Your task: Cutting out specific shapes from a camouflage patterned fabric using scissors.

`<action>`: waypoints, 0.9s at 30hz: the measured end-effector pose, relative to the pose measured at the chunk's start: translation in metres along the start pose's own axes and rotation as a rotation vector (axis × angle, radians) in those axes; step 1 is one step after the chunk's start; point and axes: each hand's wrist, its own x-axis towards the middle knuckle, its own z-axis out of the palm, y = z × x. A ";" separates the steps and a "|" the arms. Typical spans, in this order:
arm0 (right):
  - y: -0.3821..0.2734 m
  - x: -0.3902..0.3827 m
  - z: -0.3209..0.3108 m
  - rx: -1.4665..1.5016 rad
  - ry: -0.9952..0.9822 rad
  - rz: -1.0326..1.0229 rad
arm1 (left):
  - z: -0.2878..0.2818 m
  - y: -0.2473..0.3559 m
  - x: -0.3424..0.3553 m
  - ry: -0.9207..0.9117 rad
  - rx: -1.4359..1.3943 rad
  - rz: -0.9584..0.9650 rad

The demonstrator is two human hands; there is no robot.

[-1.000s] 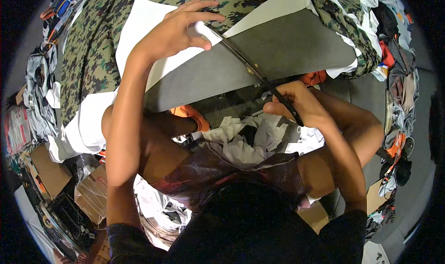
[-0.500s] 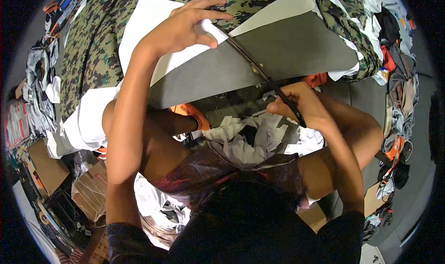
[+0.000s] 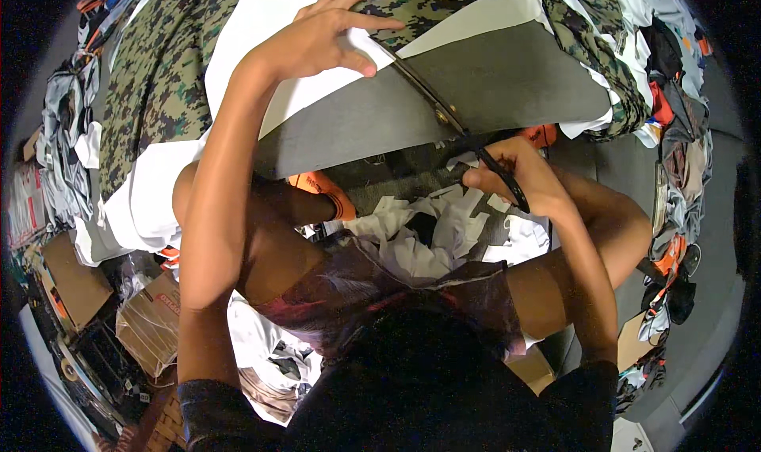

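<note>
Long scissors (image 3: 424, 87) with dark handles are gripped in my right hand (image 3: 527, 178), the fingers wrapped about the handles. Their blades slant up and left, tips at the edge of a white piece (image 3: 230, 67) that lies on camouflage cloth (image 3: 162, 63). The blades look nearly closed together. My left hand (image 3: 313, 47) lies over the white piece, fingers stretched and thumb apart, just left of the blade tips. Beneath the blades a flat grey surface (image 3: 491, 71) shows. A second white strip (image 3: 483, 20) borders the cloth right of the tips.
White scraps (image 3: 420, 242) are heaped between my legs. An orange sock (image 3: 321, 190) is on a foot beside them. Cardboard boxes (image 3: 151, 317) stand at the lower left. Piled clothes (image 3: 71, 127) line the left side, with more clothes (image 3: 674, 119) along the right.
My left hand has shifted very slightly to the right, still spread. The scissors and my right hand have moved only a little, the handles slightly right.
</note>
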 end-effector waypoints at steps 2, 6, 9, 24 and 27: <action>0.001 -0.001 0.000 -0.021 0.007 0.003 | -0.003 0.002 0.000 -0.010 -0.016 -0.009; 0.005 -0.002 0.003 -0.020 0.018 -0.007 | -0.008 0.003 0.000 -0.035 -0.013 -0.020; 0.011 -0.001 0.009 0.048 0.027 -0.039 | -0.010 0.002 0.000 -0.082 0.037 -0.023; 0.005 -0.007 0.013 0.007 0.055 0.032 | -0.012 0.002 0.004 -0.113 -0.027 -0.047; 0.008 -0.007 0.015 0.025 0.039 0.032 | -0.014 0.004 0.003 -0.108 -0.012 -0.053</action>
